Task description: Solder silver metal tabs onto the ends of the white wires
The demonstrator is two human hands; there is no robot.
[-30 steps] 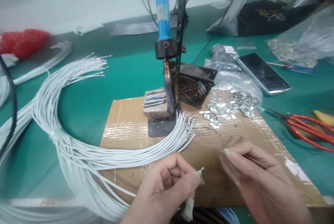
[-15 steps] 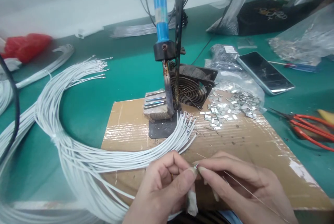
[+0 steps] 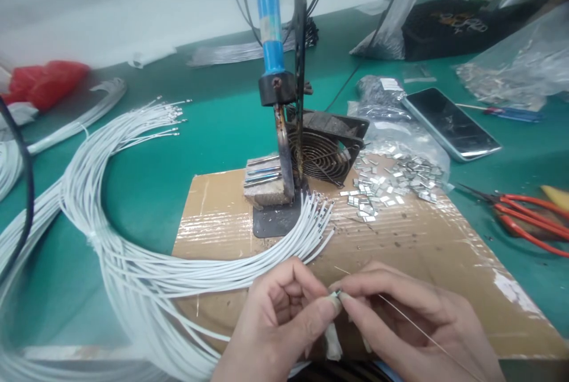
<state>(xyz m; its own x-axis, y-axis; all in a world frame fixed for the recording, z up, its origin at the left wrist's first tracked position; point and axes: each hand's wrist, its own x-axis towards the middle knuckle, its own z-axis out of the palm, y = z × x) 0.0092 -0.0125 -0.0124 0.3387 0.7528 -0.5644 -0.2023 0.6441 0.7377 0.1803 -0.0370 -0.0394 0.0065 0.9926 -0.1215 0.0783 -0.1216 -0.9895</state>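
Note:
My left hand (image 3: 288,317) is closed in a pinch, thumb and forefinger pressed around a tiny metal connector (image 3: 336,294). My right hand (image 3: 400,311) meets it from the other side, with thumb and fingertip pinched on that same connector. A thin silvery solder wire (image 3: 418,331) passes through the right hand and sticks out past its fingers. A whitish wrap (image 3: 332,343) hangs below a left finger. Beyond the hands, a bundle of white cables (image 3: 249,269) curves in from the left, its ends (image 3: 317,216) close to a soldering iron (image 3: 272,44) held upright in a stand.
Cardboard (image 3: 413,269) covers the work area on a green table (image 3: 208,133). Loose metal connectors (image 3: 377,186) lie right of a small fan (image 3: 329,145). Farther right are a phone (image 3: 451,124) and orange-handled scissors (image 3: 528,216). A grey block (image 3: 267,183) stands under the iron tip.
The pinched fingertips and the connector have shifted slightly down and to the right, and the connector has turned a little. Both hands keep their pinch.

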